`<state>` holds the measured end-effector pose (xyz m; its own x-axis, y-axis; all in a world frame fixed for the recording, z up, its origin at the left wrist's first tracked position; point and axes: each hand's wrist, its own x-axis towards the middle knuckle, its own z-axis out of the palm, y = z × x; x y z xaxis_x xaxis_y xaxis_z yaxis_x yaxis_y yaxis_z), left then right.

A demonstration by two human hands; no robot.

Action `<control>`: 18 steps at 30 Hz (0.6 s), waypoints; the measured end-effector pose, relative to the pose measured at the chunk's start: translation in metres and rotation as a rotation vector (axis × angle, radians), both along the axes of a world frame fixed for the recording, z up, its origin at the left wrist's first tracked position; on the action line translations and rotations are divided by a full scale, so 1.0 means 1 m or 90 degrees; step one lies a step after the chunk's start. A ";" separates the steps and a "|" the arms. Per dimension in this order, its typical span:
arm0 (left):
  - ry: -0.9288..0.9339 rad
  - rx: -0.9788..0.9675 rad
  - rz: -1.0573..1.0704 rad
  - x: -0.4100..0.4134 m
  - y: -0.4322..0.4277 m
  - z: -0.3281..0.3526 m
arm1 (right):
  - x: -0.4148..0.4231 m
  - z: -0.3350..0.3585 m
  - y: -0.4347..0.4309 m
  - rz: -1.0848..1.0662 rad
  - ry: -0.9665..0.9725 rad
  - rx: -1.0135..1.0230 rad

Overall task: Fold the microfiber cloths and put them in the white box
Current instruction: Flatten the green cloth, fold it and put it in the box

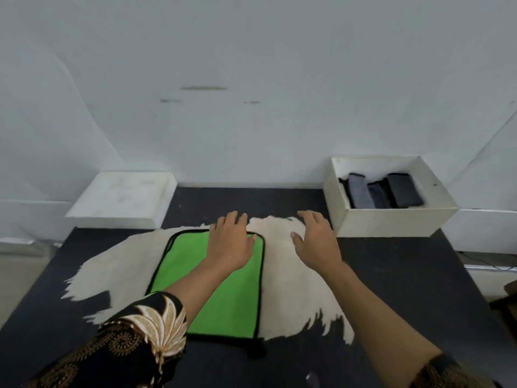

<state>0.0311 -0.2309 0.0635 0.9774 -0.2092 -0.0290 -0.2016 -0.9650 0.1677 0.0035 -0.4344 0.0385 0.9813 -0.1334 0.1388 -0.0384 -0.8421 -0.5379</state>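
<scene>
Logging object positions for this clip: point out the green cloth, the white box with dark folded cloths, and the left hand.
green cloth (229, 298), head view, middle of its green face
white box (391, 223), head view, its front wall
left hand (232, 243), head view, back of the hand
</scene>
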 end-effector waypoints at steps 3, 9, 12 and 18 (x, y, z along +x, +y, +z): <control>0.054 0.032 0.034 -0.028 0.070 -0.022 | -0.030 -0.026 0.060 -0.003 0.061 -0.025; 0.203 0.136 0.010 -0.077 0.173 -0.076 | -0.077 -0.072 0.136 0.087 0.196 -0.115; 0.264 0.157 -0.027 -0.099 0.208 -0.097 | -0.100 -0.091 0.160 0.153 0.238 -0.172; 0.257 0.186 -0.087 -0.121 0.234 -0.122 | -0.129 -0.108 0.174 0.187 0.257 -0.238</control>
